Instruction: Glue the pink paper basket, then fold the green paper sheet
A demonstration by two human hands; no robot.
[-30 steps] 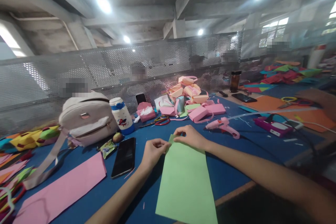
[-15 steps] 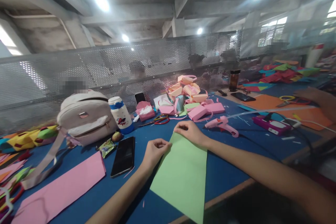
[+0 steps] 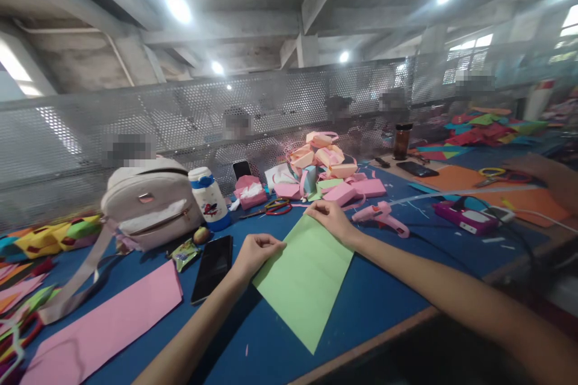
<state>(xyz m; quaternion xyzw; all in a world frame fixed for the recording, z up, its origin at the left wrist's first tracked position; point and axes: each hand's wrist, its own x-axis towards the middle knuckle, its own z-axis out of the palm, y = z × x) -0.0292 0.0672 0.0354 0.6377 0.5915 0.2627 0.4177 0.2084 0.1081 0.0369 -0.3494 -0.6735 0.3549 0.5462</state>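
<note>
A sheet of light green paper [image 3: 304,277] lies at an angle over the blue table, one corner pointing toward me. My left hand [image 3: 258,255] pinches its left edge between thumb and fingers. At the far corner, my right hand [image 3: 332,222] is closed on the same sheet. A pink hot glue gun [image 3: 382,216] rests just beyond my right wrist. Left of my left hand is a black phone [image 3: 212,267], and past it a long pink paper sheet [image 3: 112,325].
Behind the hands stand a white backpack [image 3: 149,204], a bottle [image 3: 210,198], scissors [image 3: 277,207] and a heap of pink and peach paper pieces [image 3: 323,159]. To the right are a purple power strip [image 3: 465,218], orange paper [image 3: 460,175] and another person's hand [image 3: 546,171].
The green sheet has turned and moved away from the table's front edge. My left hand has shifted slightly left; my right hand has moved a little forward.
</note>
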